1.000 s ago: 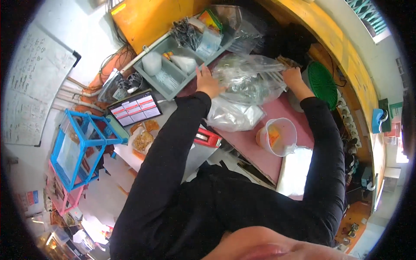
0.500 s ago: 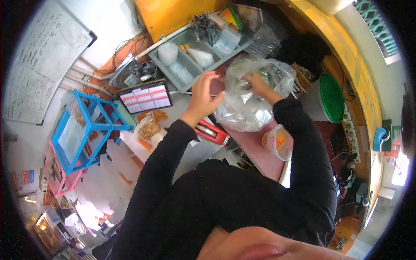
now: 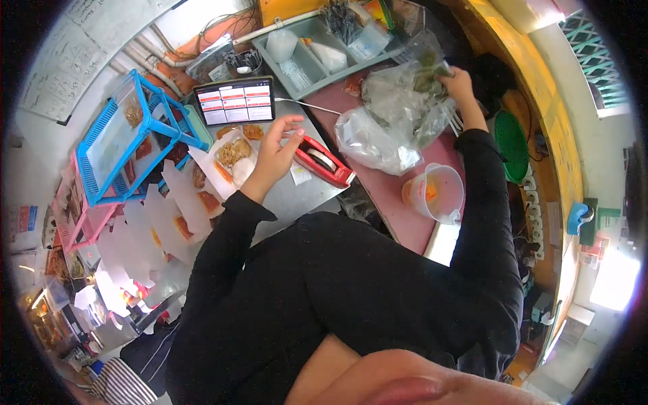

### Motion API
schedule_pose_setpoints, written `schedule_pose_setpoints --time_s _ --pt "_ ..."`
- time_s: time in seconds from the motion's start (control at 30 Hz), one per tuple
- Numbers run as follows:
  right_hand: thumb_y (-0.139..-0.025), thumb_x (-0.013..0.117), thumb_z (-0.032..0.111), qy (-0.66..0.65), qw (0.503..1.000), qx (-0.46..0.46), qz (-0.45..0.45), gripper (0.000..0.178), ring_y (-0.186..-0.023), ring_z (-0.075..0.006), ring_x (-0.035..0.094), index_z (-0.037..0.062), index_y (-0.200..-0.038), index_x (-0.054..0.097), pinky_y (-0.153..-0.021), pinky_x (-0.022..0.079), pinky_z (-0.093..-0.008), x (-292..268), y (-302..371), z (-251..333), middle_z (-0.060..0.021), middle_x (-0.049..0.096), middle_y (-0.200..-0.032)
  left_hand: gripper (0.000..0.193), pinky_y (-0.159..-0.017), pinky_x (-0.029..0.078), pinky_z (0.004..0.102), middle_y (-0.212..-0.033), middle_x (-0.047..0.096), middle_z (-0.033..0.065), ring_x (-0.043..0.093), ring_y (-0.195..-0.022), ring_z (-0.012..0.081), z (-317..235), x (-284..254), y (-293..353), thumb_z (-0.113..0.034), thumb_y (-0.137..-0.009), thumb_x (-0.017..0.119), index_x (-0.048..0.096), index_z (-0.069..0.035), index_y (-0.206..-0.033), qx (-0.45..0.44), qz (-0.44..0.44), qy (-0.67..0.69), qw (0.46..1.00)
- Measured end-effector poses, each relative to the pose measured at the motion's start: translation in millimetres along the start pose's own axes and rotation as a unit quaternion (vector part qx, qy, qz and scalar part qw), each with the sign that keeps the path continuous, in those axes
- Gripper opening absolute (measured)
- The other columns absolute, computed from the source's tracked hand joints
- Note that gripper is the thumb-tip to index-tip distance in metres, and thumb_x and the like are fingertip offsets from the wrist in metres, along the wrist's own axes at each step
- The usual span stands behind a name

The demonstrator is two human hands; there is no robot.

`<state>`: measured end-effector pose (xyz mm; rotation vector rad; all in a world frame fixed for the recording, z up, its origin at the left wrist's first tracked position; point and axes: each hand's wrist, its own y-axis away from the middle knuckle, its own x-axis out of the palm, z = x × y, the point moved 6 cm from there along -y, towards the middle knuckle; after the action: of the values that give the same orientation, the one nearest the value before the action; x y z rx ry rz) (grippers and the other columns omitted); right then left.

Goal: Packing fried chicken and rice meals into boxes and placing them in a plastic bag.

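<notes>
Clear plastic bag [image 3: 395, 118] gripped by right hand [image 3: 459, 84]; left hand [image 3: 273, 152] open, empty, beside red tape dispenser [image 3: 322, 160].

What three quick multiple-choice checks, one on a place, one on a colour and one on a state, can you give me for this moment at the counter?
1. Where does the red tape dispenser lie?
A. Inside the grey divided tray
B. On the counter just right of the left hand
C. On the blue rack

2. What colour is the round basket at the counter's right edge?
A. Green
B. Yellow
C. White

3. What is the right hand doing?
A. Resting flat and empty
B. Pressing the tablet
C. Gripping the clear plastic bag

Answers: 1 B, the dispenser sits beside the raised left hand. 2 A, the basket is plainly green. 3 C, the fingers are closed on the bag's top, while the left hand is open and holds nothing.
</notes>
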<state>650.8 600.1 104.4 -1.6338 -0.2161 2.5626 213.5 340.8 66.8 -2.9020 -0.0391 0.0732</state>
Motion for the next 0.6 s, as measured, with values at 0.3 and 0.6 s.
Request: schedule_pose_setpoints --time_s 0.3,0.6 --pt "-0.077 0.071 0.008 -0.495 0.866 -0.055 0.031 0.022 -0.071 -0.0132 0.061 0.0003 -0.097 0.067 -0.068 0.049 -0.0273 -42 104 220 -0.0059 0.067 -0.089 0.081 -0.097 0.036 0.0566 -0.137 0.035 0.0153 0.038 -0.125 0.0317 -19 45 21 -0.053 -0.078 0.061 0.018 -0.028 -0.141 -0.136 0.071 0.468 0.870" --pt "-0.076 0.065 -0.002 -0.554 0.785 -0.094 0.260 0.022 -0.078 -0.0103 0.060 -0.0008 -0.097 0.066 -0.072 0.048 -0.0253 121 238 348 -0.0062 0.067 -0.093 0.057 -0.089 0.047 0.0371 -0.118 0.056 0.0084 0.057 -0.102 0.0204 -6 -42 37 -0.024 -0.078 0.073 0.045 -0.004 -0.124 -0.028 -0.050 0.571 0.819"
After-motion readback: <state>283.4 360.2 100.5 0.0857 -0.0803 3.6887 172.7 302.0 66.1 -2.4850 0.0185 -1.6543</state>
